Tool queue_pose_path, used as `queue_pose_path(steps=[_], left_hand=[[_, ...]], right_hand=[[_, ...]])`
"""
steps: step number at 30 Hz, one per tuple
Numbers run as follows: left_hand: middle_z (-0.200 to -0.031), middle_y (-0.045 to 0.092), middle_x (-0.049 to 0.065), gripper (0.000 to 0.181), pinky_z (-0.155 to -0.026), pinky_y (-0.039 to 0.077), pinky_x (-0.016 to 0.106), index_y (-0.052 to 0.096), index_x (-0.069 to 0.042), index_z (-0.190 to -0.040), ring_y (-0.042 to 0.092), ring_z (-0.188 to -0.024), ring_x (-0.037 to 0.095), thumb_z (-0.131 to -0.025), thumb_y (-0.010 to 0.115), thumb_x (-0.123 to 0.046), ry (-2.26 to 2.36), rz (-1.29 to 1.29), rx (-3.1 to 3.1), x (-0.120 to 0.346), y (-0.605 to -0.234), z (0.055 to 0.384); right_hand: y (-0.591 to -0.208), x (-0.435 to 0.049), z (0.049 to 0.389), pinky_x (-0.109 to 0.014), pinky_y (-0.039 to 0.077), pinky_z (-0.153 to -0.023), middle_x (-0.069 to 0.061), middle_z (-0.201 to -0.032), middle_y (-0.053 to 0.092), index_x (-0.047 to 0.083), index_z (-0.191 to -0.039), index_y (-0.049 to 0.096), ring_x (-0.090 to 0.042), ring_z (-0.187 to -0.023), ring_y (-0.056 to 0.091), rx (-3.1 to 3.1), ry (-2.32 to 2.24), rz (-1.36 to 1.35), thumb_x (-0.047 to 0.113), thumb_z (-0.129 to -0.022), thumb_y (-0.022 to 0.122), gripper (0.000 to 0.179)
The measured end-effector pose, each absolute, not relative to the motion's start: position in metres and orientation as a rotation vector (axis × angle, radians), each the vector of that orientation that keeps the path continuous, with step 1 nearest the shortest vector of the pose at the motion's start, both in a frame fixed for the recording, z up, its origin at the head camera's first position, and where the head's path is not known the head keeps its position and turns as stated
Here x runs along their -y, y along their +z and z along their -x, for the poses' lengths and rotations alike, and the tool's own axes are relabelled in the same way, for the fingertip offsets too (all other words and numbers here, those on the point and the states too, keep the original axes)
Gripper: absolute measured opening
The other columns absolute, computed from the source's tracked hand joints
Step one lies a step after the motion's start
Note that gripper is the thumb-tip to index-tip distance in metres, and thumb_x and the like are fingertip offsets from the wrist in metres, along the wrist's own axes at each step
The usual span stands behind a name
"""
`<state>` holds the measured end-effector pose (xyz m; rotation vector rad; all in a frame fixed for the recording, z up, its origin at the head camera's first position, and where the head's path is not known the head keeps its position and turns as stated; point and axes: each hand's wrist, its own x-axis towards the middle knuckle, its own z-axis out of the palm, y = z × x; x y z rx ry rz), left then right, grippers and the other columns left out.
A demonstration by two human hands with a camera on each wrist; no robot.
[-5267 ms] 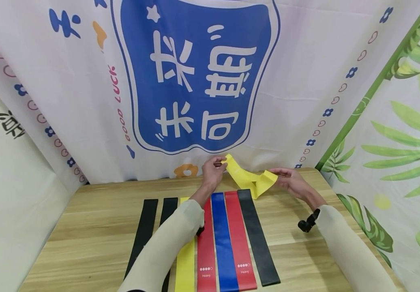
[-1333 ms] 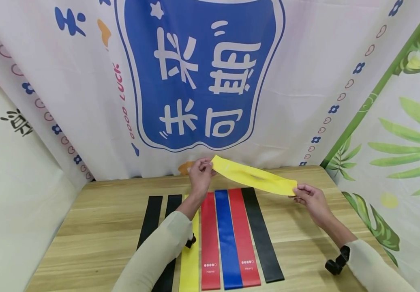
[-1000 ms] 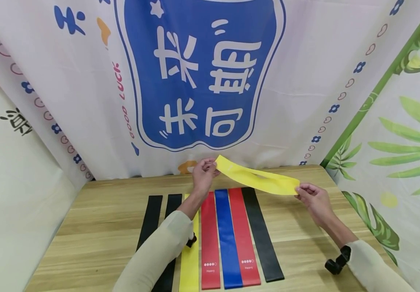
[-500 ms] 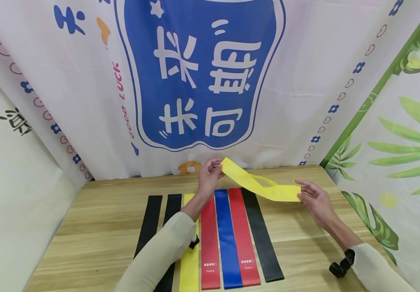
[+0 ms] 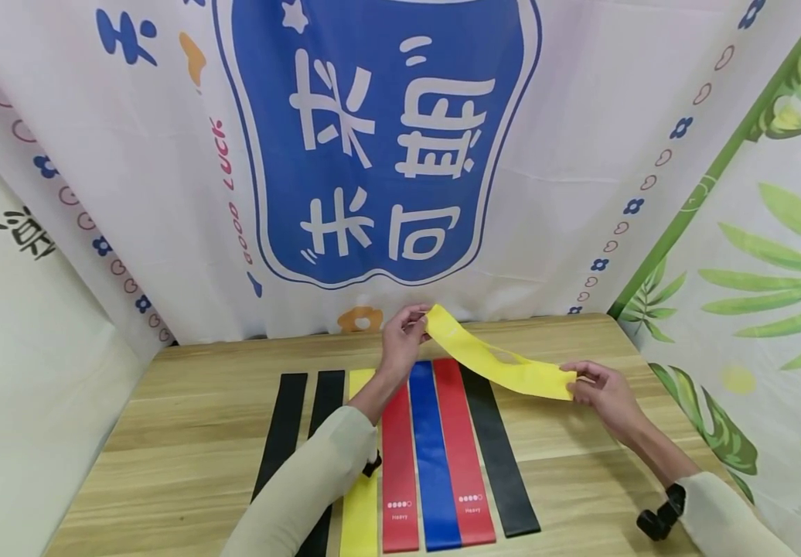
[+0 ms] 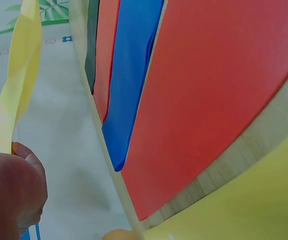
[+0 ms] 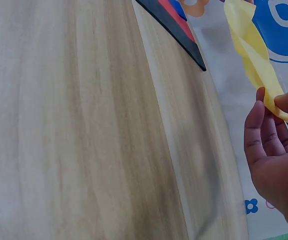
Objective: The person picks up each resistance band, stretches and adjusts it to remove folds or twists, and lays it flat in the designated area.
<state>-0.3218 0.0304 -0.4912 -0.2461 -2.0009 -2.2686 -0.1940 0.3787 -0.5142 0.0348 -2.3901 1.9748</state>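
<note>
A yellow resistance band (image 5: 491, 362) hangs between my two hands above the back of the table, sagging in the middle, its two layers slightly parted. My left hand (image 5: 400, 340) pinches its left end, which sits higher. At the lower right end, my right hand (image 5: 605, 398) pinches the band between thumb and fingers. In the right wrist view the thumb presses on the yellow band (image 7: 256, 55). From the left wrist view, the band (image 6: 21, 65) rises twisted from the left hand (image 6: 13, 192), whose fingertips are mostly hidden.
Flat bands lie side by side on the wooden table (image 5: 185, 433): two black ones at left, a yellow band (image 5: 360, 518), a red band (image 5: 399, 464), a blue band (image 5: 435, 456), another red band (image 5: 466, 456) and a black band (image 5: 501, 456). A printed curtain (image 5: 547, 232) hangs behind.
Earlier the yellow band was crumpled between the hands, then drawn out lengthwise. Over the last second both hands moved slightly right and the right hand lowered, so the band sags more.
</note>
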Motion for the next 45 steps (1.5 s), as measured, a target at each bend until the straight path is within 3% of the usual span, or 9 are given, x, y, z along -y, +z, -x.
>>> queue_pose_path(steps=[3,11,17,23,26,30,37,40,45], left_hand=[[-0.112,0.071,0.021,0.021,-0.087,0.064,0.046,0.072,0.002,-0.122,0.073,-0.093,0.025,-0.104,0.061,0.005,-2.252,0.258,2.01,-0.031,-0.491,0.321],[-0.116,0.071,0.024,0.019,-0.093,0.06,0.058,0.075,0.006,-0.113,0.073,-0.096,0.032,-0.103,0.059,0.008,-2.22,0.275,2.042,-0.033,-0.491,0.32],[-0.122,0.072,0.021,0.025,-0.09,0.063,0.05,0.079,0.003,-0.117,0.072,-0.1,0.029,-0.104,0.058,0.007,-2.193,0.249,2.092,-0.035,-0.491,0.318],[-0.126,0.072,0.019,0.022,-0.089,0.063,0.05,0.078,0.001,-0.12,0.074,-0.095,0.027,-0.101,0.067,0.002,-2.218,0.204,2.097,-0.038,-0.491,0.319],[-0.127,0.071,0.018,0.023,-0.09,0.062,0.051,0.078,0.0,-0.121,0.075,-0.097,0.029,-0.1,0.069,0.002,-2.251,0.171,2.089,-0.039,-0.492,0.32],[-0.128,0.071,0.017,0.023,-0.09,0.063,0.048,0.078,-0.001,-0.121,0.076,-0.101,0.03,-0.1,0.068,0.003,-2.306,0.088,2.078,-0.04,-0.494,0.322],[-0.128,0.071,0.017,0.022,-0.09,0.063,0.047,0.078,0.0,-0.12,0.074,-0.096,0.024,-0.101,0.067,0.002,-2.372,-0.003,2.078,-0.041,-0.498,0.325],[-0.125,0.072,0.018,0.021,-0.088,0.064,0.045,0.079,0.001,-0.118,0.073,-0.093,0.023,-0.1,0.067,0.003,-2.366,-0.044,2.101,-0.042,-0.501,0.326],[-0.12,0.074,0.02,0.02,-0.089,0.064,0.045,0.079,0.004,-0.115,0.075,-0.097,0.026,-0.099,0.067,0.005,-2.361,-0.109,2.134,-0.044,-0.506,0.327]], right_hand=[[-0.514,-0.379,0.192,-0.028,0.057,-0.067,0.002,-0.092,0.065,-0.015,-0.126,0.059,-0.013,-0.075,0.061,2.424,1.932,-0.006,-0.002,-0.099,0.067,0.031],[-0.516,-0.38,0.186,-0.029,0.059,-0.069,0.002,-0.092,0.067,-0.014,-0.117,0.063,-0.013,-0.076,0.064,2.446,1.917,0.046,0.001,-0.099,0.069,0.024],[-0.515,-0.381,0.18,-0.027,0.059,-0.071,0.005,-0.095,0.069,-0.014,-0.114,0.065,-0.009,-0.08,0.064,2.461,1.936,0.038,0.003,-0.099,0.07,0.023],[-0.518,-0.382,0.173,-0.028,0.061,-0.074,-0.001,-0.101,0.072,0.0,-0.099,0.07,-0.01,-0.083,0.067,2.516,1.871,-0.037,0.009,-0.099,0.074,0.009],[-0.52,-0.383,0.17,-0.027,0.061,-0.077,-0.003,-0.111,0.072,0.004,-0.094,0.07,-0.006,-0.093,0.068,2.563,1.791,-0.11,0.008,-0.099,0.074,0.007],[-0.521,-0.385,0.167,-0.026,0.06,-0.084,-0.003,-0.123,0.07,0.004,-0.094,0.069,-0.002,-0.111,0.065,2.582,1.76,-0.217,0.003,-0.098,0.072,0.006],[-0.523,-0.389,0.165,-0.021,0.054,-0.096,-0.001,-0.133,0.067,-0.003,-0.09,0.063,-0.004,-0.122,0.062,2.51,1.793,-0.453,-0.001,-0.097,0.071,0.01],[-0.521,-0.39,0.165,-0.023,0.055,-0.096,-0.004,-0.136,0.065,-0.007,-0.09,0.061,-0.008,-0.125,0.061,2.427,1.85,-0.526,-0.005,-0.096,0.07,0.011],[-0.518,-0.389,0.164,-0.024,0.058,-0.091,0.001,-0.134,0.068,-0.009,-0.089,0.06,-0.011,-0.124,0.063,2.353,1.894,-0.509,-0.008,-0.097,0.067,0.011]])
